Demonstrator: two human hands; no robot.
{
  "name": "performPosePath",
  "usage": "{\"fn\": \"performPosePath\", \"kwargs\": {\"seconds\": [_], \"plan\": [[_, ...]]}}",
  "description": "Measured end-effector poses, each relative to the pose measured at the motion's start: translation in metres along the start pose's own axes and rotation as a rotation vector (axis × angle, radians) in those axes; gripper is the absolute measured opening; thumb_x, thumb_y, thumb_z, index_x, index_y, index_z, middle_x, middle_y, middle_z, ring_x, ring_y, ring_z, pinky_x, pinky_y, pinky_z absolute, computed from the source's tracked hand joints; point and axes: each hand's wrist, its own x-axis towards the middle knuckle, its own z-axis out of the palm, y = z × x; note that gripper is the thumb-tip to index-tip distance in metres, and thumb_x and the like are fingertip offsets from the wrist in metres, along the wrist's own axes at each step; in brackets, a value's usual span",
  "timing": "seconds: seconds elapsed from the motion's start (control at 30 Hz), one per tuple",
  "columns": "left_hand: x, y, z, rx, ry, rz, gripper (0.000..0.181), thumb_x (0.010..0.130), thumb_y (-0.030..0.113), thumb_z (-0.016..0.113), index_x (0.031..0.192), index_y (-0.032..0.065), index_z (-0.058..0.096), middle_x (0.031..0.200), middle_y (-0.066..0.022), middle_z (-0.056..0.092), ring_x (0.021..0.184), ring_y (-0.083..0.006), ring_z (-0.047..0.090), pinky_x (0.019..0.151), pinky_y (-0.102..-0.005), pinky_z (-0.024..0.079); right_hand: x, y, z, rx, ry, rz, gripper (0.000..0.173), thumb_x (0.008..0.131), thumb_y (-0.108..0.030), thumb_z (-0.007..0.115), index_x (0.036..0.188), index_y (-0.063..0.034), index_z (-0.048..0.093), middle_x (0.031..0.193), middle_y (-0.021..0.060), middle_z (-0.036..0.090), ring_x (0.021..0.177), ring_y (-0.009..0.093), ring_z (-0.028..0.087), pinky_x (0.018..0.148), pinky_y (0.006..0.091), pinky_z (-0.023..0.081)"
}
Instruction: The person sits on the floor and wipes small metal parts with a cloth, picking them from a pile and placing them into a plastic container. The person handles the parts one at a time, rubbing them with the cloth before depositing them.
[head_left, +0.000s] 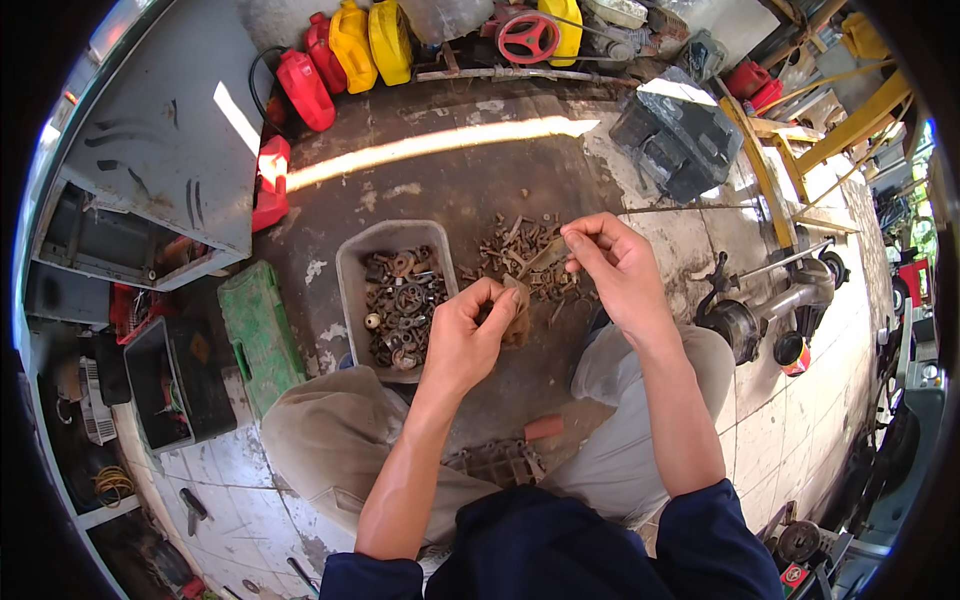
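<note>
My left hand (476, 334) is raised just right of a grey plastic bin (347, 300), thumb and fingers pinched on a limp brown rag-like piece (516, 322). My right hand (619, 274) pinches the end of a thin, dull brown piece (546, 256) that slants down towards the left hand. Whether the two pieces are one cannot be told. Beneath and beyond them a heap of rusty bolts and screws (517, 238) lies on the floor, partly hidden by the hands. Nuts, washers and rings (409, 296) fill much of the bin, along with a small pale ball (372, 321).
A green tool case (261, 337) and a black crate (180, 382) lie left. Red (306, 90) and yellow jerrycans (352, 46) line the back. At right are a black box-shaped thing (679, 135), a metal machine part (780, 307) and a can (792, 352). A metal casting (499, 461) lies between my legs.
</note>
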Motion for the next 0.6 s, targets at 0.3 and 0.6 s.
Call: {"fn": "performPosePath", "kwargs": {"seconds": [0.3, 0.6], "plan": [[-0.006, 0.002, 0.005, 0.028, 0.069, 0.091, 0.017, 0.093, 0.012, 0.059, 0.081, 0.0011, 0.054, 0.058, 0.0001, 0.047, 0.055, -0.0049, 0.040, 0.049, -0.0251, 0.035, -0.007, -0.002, 0.006, -0.076, -0.035, -0.010, 0.013, 0.093, -0.011, 0.062, 0.096, 0.0009, 0.061, 0.084, 0.0023, 0.063, 0.073, 0.008, 0.058, 0.069, 0.0232, 0.048], [-0.011, -0.001, 0.003, 0.565, 0.210, 0.283, 0.022, 0.088, 0.015, 0.062, 0.075, 0.0018, 0.052, 0.062, -0.0128, 0.056, 0.060, -0.0362, 0.050, 0.061, -0.0394, 0.042, -0.014, -0.004, 0.014, -0.033, -0.066, -0.004, 0.010, 0.092, -0.008, 0.062, 0.094, 0.0014, 0.061, 0.087, 0.0042, 0.065, 0.075, 0.009, 0.059, 0.069, 0.0239, 0.048]]}}
